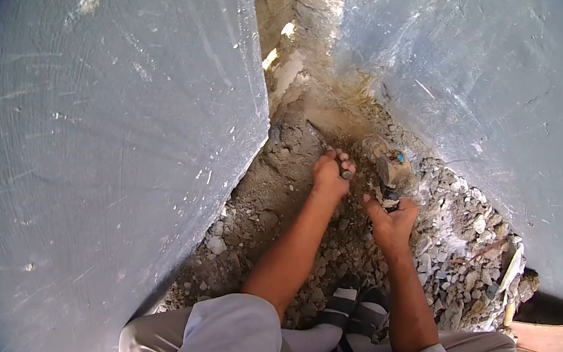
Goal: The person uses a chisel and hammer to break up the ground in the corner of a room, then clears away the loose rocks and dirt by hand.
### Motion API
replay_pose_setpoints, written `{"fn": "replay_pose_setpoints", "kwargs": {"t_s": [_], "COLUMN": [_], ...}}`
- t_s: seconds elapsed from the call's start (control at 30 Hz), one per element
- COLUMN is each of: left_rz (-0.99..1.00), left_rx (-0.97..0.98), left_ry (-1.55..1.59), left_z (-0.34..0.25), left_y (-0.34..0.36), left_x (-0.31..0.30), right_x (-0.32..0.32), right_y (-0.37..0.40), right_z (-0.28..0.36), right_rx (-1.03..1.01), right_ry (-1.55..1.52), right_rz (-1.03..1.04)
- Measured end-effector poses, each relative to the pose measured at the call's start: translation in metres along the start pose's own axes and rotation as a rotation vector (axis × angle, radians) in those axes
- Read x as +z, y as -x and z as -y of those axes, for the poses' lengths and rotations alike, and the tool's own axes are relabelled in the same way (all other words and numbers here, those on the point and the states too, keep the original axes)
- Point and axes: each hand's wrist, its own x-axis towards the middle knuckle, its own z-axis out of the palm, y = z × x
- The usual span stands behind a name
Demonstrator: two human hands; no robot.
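Note:
My left hand (330, 174) is closed round a chisel (316, 131). Its dark pointed tip angles up and left to the grey-brown earth, and its round butt shows below the fingers. Just to the right, my right hand (394, 221) grips the dark handle of what looks like a hammer (394, 168). A dusty tan block forms its upper end, with a small blue spot on it; the dust makes its outline hard to read. Both hands are low over the rubble (452, 245), close together but apart.
Smooth grey slanted walls rise at left (107, 129) and right (484, 73), meeting near a narrow earthen gap (299, 49). My sandalled feet (353, 311) are close below the hands. A reddish-brown basin (553, 337) stands at the lower right. Broken stones cover the ground.

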Motion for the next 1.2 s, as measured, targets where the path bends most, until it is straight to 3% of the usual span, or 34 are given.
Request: {"fn": "replay_pose_setpoints", "kwargs": {"t_s": [0.1, 0.2, 0.3, 0.37, 0.43, 0.47, 0.5, 0.6, 0.7, 0.73, 0.83, 0.87, 0.97, 1.03, 1.17, 1.2], "left_rz": [-0.030, 0.163, -0.034, 0.005, -0.016, -0.034, -0.024, -0.029, -0.036, -0.041, -0.036, -0.026, -0.001, -0.002, -0.081, -0.065], "left_rx": [-0.086, -0.330, -0.069, -0.095, -0.109, -0.058, -0.059, 0.006, 0.012, -0.004, 0.006, 0.012, 0.030, 0.031, 0.010, -0.003], "left_ry": [0.141, 0.270, 0.176, 0.246, 0.291, 0.250, 0.254, 0.291, 0.307, 0.318, 0.258, 0.236, 0.211, 0.248, 0.241, 0.242], "left_z": [-0.028, -0.066, -0.070, -0.075, -0.076, -0.072, -0.071, -0.075, -0.077, -0.077, -0.077, -0.077, -0.083, -0.089, -0.093, -0.094], "left_y": [-0.050, -0.079, -0.056, -0.068, -0.067, -0.064, -0.068, -0.093, -0.087, -0.084, -0.076, -0.073, -0.074, -0.075, -0.061, -0.068], "left_x": [-0.032, -0.067, -0.029, -0.022, -0.003, 0.005, 0.004, -0.004, -0.006, -0.008, -0.015, -0.016, -0.021, -0.023, -0.011, -0.019], "right_x": [0.001, 0.012, 0.026, 0.043, 0.067, 0.069, 0.068, 0.061, 0.050, 0.052, 0.040, 0.031, 0.038, 0.047, 0.073, 0.072], "right_y": [-0.002, -0.004, -0.001, 0.001, -0.014, -0.027, -0.035, -0.040, -0.022, -0.018, -0.021, -0.023, -0.018, -0.016, -0.037, -0.038], "right_z": [0.002, 0.008, 0.014, -0.014, -0.047, -0.060, -0.054, -0.026, -0.005, 0.013, 0.021, 0.020, 0.031, -0.018, -0.058, -0.052], "right_rx": [-0.004, -0.032, -0.060, -0.005, -0.050, -0.038, -0.028, 0.178, -0.130, -0.125, -0.273, -0.274, -0.095, -0.058, -0.236, -0.127], "right_ry": [-0.085, -0.108, -0.147, -0.193, -0.155, 0.062, 0.279, 0.324, 0.013, -0.195, -0.372, -0.177, -0.150, -0.172, 0.289, 0.326], "right_rz": [-0.015, -0.042, -0.121, -0.233, -0.163, -0.002, 0.153, 0.215, -0.010, -0.120, -0.145, -0.091, -0.160, -0.188, 0.110, 0.160]}}
